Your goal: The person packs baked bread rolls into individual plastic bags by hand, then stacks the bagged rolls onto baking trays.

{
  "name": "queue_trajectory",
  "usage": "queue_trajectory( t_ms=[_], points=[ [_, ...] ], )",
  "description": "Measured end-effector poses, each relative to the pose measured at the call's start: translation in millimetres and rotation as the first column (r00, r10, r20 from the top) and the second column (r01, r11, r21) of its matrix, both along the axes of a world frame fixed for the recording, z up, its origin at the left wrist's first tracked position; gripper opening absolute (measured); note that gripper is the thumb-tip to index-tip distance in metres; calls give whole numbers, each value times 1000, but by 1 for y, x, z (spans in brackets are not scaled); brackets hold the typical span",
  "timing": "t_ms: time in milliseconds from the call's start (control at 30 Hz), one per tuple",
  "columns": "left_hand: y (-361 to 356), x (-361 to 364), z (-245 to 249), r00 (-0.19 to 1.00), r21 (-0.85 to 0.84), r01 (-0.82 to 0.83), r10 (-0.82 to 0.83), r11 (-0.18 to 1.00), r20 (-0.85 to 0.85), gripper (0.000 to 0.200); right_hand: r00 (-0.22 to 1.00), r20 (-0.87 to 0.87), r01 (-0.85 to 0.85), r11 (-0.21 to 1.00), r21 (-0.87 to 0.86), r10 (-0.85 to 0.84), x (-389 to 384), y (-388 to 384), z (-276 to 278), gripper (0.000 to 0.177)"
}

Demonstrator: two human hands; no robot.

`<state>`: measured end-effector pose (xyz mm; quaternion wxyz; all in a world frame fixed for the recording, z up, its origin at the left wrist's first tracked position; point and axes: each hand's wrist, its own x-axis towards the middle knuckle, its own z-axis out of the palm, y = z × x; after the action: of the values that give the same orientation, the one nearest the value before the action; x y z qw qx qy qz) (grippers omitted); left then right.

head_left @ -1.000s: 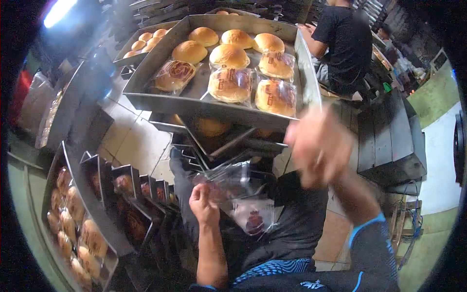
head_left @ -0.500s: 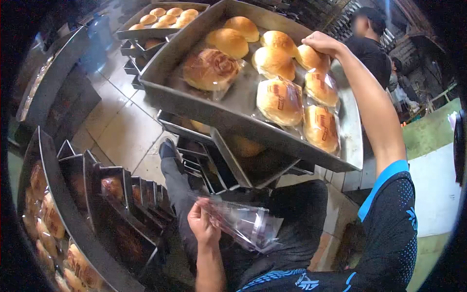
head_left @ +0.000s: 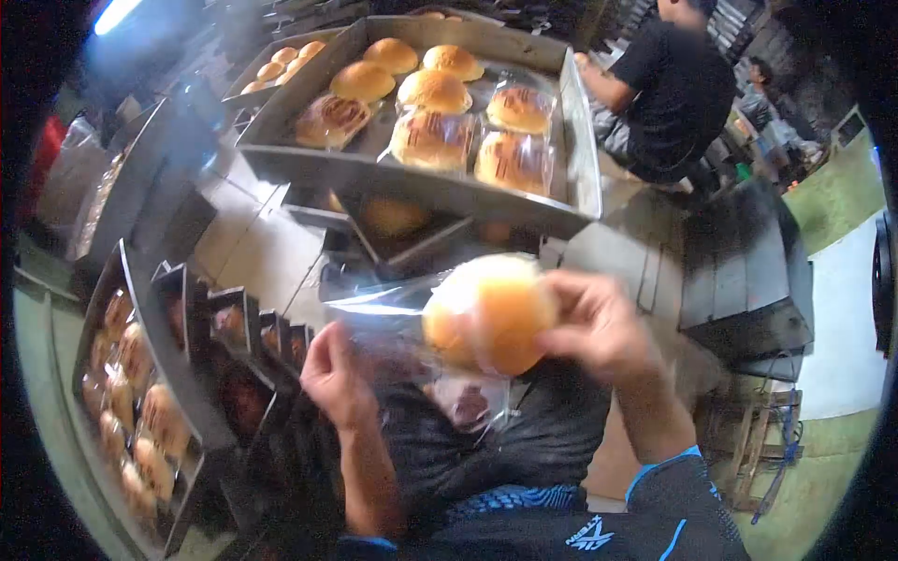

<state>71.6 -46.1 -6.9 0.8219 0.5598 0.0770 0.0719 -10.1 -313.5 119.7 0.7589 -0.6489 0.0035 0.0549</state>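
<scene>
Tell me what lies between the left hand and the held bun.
A clear bag stretches from the left hand to the bun, seen in the head view.

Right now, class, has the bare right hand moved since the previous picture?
Yes: judged against the large grey metal tray, the right hand has come out toward the person, a round golden bun in its grip.

Central tray — four bare buns, four wrapped

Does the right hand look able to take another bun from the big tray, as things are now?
Probably not: the right hand is occupied with a bun. The tray itself seems close and is open on top.
</scene>
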Motion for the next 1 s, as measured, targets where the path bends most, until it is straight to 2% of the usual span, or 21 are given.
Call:
queue_trajectory(
  t_ms=[33, 67, 100, 133, 167, 200, 267, 333, 367, 433, 467, 533, 600, 633, 733, 767, 800, 833, 867, 967, 1000],
  points=[
    [-8, -6, 11, 995, 236, 26, -47, 971, 85, 17, 1000, -9, 29, 999, -36, -29, -12, 25, -12, 47],
    [-18, -12, 15, 977, 288, 59, -115, 956, 180, 16, 998, -14, 58, 996, -74, -59, -22, 45, -21, 46],
    [-23, -19, 24, 959, 333, 113, -190, 936, 211, 24, 983, 137, 151, 967, -206, -125, -31, 61, -27, 47],
    [-25, -20, 23, 936, 244, 204, -262, 948, 235, 46, 942, 293, 260, 911, -319, -166, -37, 70, -31, 48],
    [-29, -29, 28, 926, -62, 306, -281, 950, 254, 61, 802, 597, 394, 768, -505, -19, -39, 71, -45, 51],
    [-35, -39, 44, 915, -363, 381, -290, 850, 282, 78, 778, 622, 335, 774, -537, 95, -40, 77, -44, 56],
    [-32, -52, 68, 905, -358, 416, -343, 836, 251, 96, 734, 629, 266, 743, -614, 257, -45, 93, -51, 60],
    [-39, -63, 90, 934, -393, 328, -233, 859, 269, 89, 661, 681, 346, 677, -650, 316, -39, 99, -54, 62],
    [-39, -69, 67, 933, -230, 306, -243, 924, 264, 83, 622, 700, 389, 638, -664, 350, -35, 99, -53, 63],
    [-47, -75, 44, 958, -94, 229, -207, 969, 196, 74, 705, 633, 377, 587, -717, 320, -29, 104, -43, 62],
    [-52, -77, 38, 978, -121, 179, -163, 976, 130, 69, 744, 596, 367, 560, -743, 302, -29, 106, -40, 62],
    [-41, -65, 44, 981, -279, 196, -187, 940, 58, 62, 759, 546, 258, 606, -752, 355, -36, 106, -54, 58],
    [-13, -39, 28, 915, -591, 402, -337, 700, 222, 63, 754, 511, 145, 654, -743, 414, -50, 106, -66, 58],
    [-10, -42, 44, 959, -607, 269, -268, 748, 96, 64, 757, 431, 40, 625, -780, 490, -54, 100, -69, 51],
    [-8, -49, 53, 955, -616, 263, -292, 742, 56, 64, 722, 290, -455, 747, -484, 628, -39, 75, -67, 36],
    [-15, -50, 53, 943, -639, 279, -329, 717, 43, 64, 797, 457, -212, 891, -401, 395, -34, 87, -62, 23],
    [-24, -52, 52, 929, -664, 293, -369, 688, 28, 63, 818, 455, -109, 871, -478, 352, -28, 92, -55, 20],
    [-31, -54, 50, 935, -491, 294, -354, 820, -32, 61, 787, 461, -153, 854, -497, 409, -21, 97, -61, 18],
    [-32, -53, 53, 913, -416, 333, -399, 846, -82, 58, 752, 466, -195, 833, -518, 466, -17, 99, -67, 16],
    [-16, -38, 47, 920, -577, 178, -343, 797, -191, 55, 640, 447, -468, 779, -418, 625, -30, 92, -37, 8],
    [0, -27, 32, 916, -650, 194, -372, 735, -147, 61, 514, 498, -697, 678, -232, 699, -29, 84, -34, 7]
  ],
)
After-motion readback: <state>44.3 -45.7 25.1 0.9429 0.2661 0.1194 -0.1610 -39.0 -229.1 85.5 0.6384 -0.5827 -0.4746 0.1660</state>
